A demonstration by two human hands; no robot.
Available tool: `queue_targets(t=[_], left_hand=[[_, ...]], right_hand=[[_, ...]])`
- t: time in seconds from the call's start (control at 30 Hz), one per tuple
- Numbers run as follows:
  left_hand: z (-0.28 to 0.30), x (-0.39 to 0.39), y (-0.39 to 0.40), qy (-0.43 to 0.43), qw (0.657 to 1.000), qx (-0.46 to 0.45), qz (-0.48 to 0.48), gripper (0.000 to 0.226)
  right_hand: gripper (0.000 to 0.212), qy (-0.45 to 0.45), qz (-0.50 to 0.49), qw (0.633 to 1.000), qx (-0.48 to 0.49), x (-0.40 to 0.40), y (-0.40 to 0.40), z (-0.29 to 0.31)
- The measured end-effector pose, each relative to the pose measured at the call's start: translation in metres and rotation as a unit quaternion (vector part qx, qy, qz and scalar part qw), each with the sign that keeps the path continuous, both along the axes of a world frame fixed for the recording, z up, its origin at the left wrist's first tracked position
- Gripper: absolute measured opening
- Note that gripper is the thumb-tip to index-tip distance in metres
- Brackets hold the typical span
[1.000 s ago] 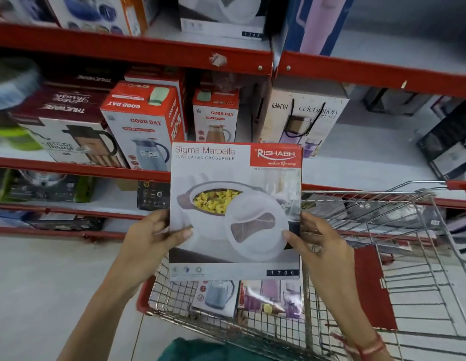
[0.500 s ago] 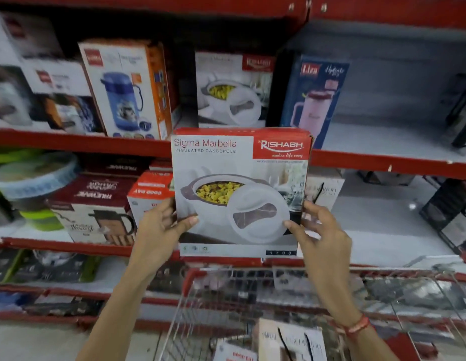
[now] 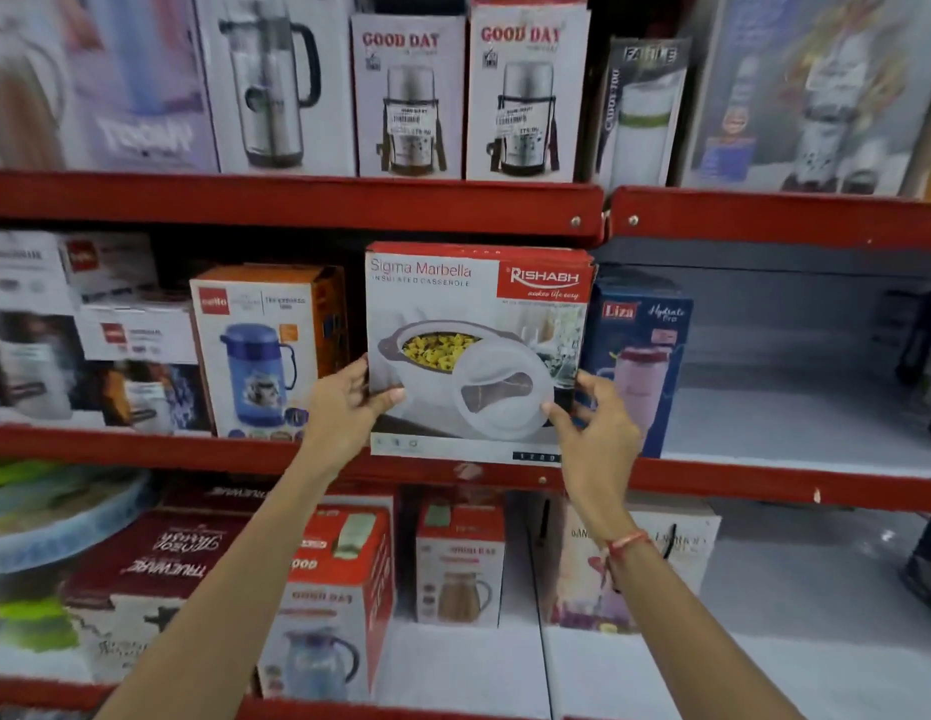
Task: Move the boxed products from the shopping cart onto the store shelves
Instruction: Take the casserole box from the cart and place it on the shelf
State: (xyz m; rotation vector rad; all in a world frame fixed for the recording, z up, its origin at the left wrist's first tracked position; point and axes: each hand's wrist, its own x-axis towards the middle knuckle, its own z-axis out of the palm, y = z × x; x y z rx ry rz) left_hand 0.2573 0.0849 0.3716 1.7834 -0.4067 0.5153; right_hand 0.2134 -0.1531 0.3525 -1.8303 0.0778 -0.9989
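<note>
Casserole box (image 3: 473, 350) lower corners covered by left hand (image 3: 349, 407) and right hand (image 3: 595, 433); can't tell if its base sits on the shelf lip (image 3: 764, 485). Price strip digits too blurred to read. Liza box (image 3: 642, 366) left part hidden behind it. Far-left boxes (image 3: 37, 324) smeared, text unreadable. Top-row cartons (image 3: 523, 90) cut by upper edge.

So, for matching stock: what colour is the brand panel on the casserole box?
Red with white lettering, on the casserole box top right; head view.
</note>
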Motion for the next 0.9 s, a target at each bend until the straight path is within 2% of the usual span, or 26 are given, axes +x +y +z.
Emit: queue_targets(t=[0.13,0.3,0.5,0.7,0.8,0.9], left_hand=[[-0.003,0.034,-0.008,-0.010,0.999,0.040,0.036,0.049],[-0.013,0.058,-0.017,0.032,0.999,-0.001,0.022,0.056],[-0.036,0.073,-0.017,0.076,0.997,0.009,0.017,0.058],[-0.051,0.076,-0.013,0.094,0.983,0.128,0.088,0.068],[-0.056,0.061,-0.020,0.034,0.980,0.151,0.127,0.070],[-0.067,0.029,-0.026,-0.073,0.976,0.135,0.155,0.058]], right_hand=[[0.044,0.018,-0.010,1.000,-0.007,0.037,-0.003,-0.001],[0.043,0.054,-0.026,0.998,-0.025,0.066,-0.003,-0.010],[0.044,0.073,-0.038,0.996,-0.029,0.076,-0.002,-0.030],[0.045,0.073,-0.034,0.995,-0.064,0.071,0.000,-0.030],[0.046,0.009,-0.017,0.998,-0.066,0.050,0.007,-0.031],[0.035,-0.075,0.015,0.993,-0.090,0.017,0.014,-0.043]])
